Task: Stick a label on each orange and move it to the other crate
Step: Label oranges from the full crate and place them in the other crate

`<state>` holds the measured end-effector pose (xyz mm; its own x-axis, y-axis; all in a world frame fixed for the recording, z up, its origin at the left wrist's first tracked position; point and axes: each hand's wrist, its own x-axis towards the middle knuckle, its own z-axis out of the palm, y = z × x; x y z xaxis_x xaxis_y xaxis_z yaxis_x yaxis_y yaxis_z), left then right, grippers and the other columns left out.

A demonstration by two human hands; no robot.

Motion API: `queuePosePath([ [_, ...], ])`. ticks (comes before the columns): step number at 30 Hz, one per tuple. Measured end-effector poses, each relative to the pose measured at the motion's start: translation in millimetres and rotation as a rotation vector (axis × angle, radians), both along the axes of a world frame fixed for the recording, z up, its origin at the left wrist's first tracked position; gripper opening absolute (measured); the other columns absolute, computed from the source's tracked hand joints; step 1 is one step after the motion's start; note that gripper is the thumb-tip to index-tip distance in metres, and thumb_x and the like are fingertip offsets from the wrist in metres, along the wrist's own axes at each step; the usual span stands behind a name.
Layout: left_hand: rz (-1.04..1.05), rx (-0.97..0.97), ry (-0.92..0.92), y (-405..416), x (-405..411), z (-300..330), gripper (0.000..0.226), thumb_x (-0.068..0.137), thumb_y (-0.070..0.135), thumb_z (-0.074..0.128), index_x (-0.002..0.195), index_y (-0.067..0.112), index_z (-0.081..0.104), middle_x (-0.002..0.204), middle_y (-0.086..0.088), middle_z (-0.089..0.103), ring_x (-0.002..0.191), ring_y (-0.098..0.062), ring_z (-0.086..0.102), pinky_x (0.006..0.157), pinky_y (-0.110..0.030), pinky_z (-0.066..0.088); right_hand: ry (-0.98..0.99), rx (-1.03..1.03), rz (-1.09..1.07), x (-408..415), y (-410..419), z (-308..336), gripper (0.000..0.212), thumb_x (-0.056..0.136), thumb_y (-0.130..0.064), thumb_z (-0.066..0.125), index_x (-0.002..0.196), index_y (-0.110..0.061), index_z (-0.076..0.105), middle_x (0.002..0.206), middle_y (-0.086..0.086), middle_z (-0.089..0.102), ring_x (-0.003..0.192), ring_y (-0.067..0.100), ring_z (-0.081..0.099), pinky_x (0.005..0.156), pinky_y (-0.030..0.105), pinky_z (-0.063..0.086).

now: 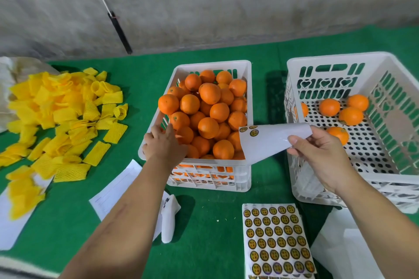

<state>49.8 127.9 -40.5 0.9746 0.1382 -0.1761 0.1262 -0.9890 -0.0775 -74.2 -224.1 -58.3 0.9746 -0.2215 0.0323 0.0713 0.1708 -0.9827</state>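
Full crate (249,88): white perforated plastic, rectangular, standing on the green felt-like counter (215,210) and heaped above its rim with round, smooth-skinned oranges (209,93). My left hand (164,145) reaches over its near left corner, fingers curled down onto an orange (180,120) at that corner; I cannot tell whether the grip has closed round it.

Second crate (292,79): same white plastic, heart-shaped cut-outs in the walls, round holes in the floor. It stands just right of the full one and holds five oranges (351,116), loosely spread over its floor.

My right hand (322,156) pinches a curled, glossy white backing sheet (272,140) between thumb and fingers, held between the two crates. Two round dark-and-gold labels (254,132) sit at its far left corner.

A flat label sheet (277,242), rows of the same round labels, lies on the counter near me. Yellow foam net sleeves (63,115) lie piled at the left. White papers (115,188) lie under my left forearm.
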Motion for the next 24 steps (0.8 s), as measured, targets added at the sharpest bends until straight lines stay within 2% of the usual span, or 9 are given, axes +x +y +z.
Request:
queuePosePath([
  [4,-0.071,0.003,0.032,14,8,4,0.042,0.097,0.048,0.058,0.130,0.023,0.060,0.130,-0.013,0.055,0.122,-0.042,0.048,0.095,-0.049,0.048,0.000,-0.020,0.005,0,0,-2,0.025,0.087,-0.024,0.074,0.111,-0.028,0.079,0.111,0.007,0.078,0.102,0.017,0.073,0.081,0.024,0.060],
  [6,-0.109,-0.139,-0.076,16,4,4,0.043,0.100,0.048,0.061,0.134,0.022,0.063,0.129,-0.013,0.057,0.120,-0.043,0.051,0.097,-0.050,0.049,-0.001,-0.003,0.001,1,-2,-2,0.025,0.087,-0.024,0.074,0.111,-0.029,0.079,0.111,0.006,0.078,0.102,0.017,0.074,0.081,0.024,0.060],
  [10,-0.120,-0.701,-0.400,9,-21,9,0.048,0.099,0.040,0.070,0.140,0.016,0.063,0.112,-0.011,0.069,0.103,-0.032,0.065,0.076,-0.031,0.047,0.010,0.031,-0.002,5,-5,-5,0.027,0.086,-0.024,0.075,0.113,-0.026,0.079,0.113,0.007,0.077,0.104,0.017,0.073,0.081,0.024,0.060],
  [12,0.034,-1.086,-0.505,-14,-39,18,0.044,0.101,0.040,0.068,0.141,0.020,0.064,0.123,-0.002,0.071,0.109,-0.021,0.067,0.077,-0.020,0.047,0.018,0.064,-0.011,6,-5,-6,0.027,0.086,-0.022,0.075,0.113,-0.023,0.079,0.112,0.008,0.077,0.102,0.018,0.072,0.081,0.024,0.059],
  [13,0.158,-1.339,-0.493,-30,-48,23,0.042,0.103,0.043,0.066,0.139,0.024,0.065,0.129,0.000,0.069,0.113,-0.018,0.067,0.081,-0.021,0.052,0.024,0.085,-0.015,6,-5,-6,0.027,0.086,-0.020,0.075,0.113,-0.021,0.079,0.111,0.009,0.077,0.102,0.018,0.071,0.080,0.023,0.059],
  [15,0.502,-1.850,-0.283,-58,-65,32,0.030,0.104,0.048,0.062,0.126,0.028,0.066,0.128,-0.002,0.068,0.112,-0.022,0.070,0.076,-0.036,0.063,0.029,0.102,-0.018,4,-5,-3,0.026,0.086,-0.018,0.074,0.112,-0.019,0.080,0.110,0.009,0.077,0.102,0.018,0.071,0.080,0.023,0.059],
  [17,0.746,-2.186,0.032,-75,-79,34,0.030,0.105,0.044,0.060,0.128,0.024,0.061,0.126,-0.014,0.069,0.110,-0.033,0.071,0.071,-0.044,0.064,0.018,0.070,-0.032,-2,-1,3,0.026,0.087,-0.019,0.074,0.112,-0.021,0.080,0.112,0.009,0.077,0.103,0.019,0.072,0.082,0.024,0.059],
  [20,0.739,-2.242,0.352,-90,-95,30,0.042,0.103,0.036,0.057,0.141,0.018,0.059,0.126,-0.018,0.073,0.106,-0.034,0.071,0.069,-0.042,0.061,-0.036,-0.021,-0.101,-23,7,9,0.026,0.088,-0.023,0.075,0.114,-0.026,0.079,0.111,0.008,0.078,0.101,0.020,0.074,0.082,0.027,0.061],
  [24,0.614,-2.146,0.534,-105,-117,29,0.052,0.087,0.042,0.070,0.134,0.020,0.068,0.107,-0.008,0.077,0.088,-0.025,0.074,0.069,-0.037,0.061,-0.056,-0.107,-0.149,-62,10,11,0.026,0.088,-0.030,0.075,0.114,-0.030,0.079,0.107,0.006,0.079,0.092,0.020,0.076,0.078,0.030,0.063],
])
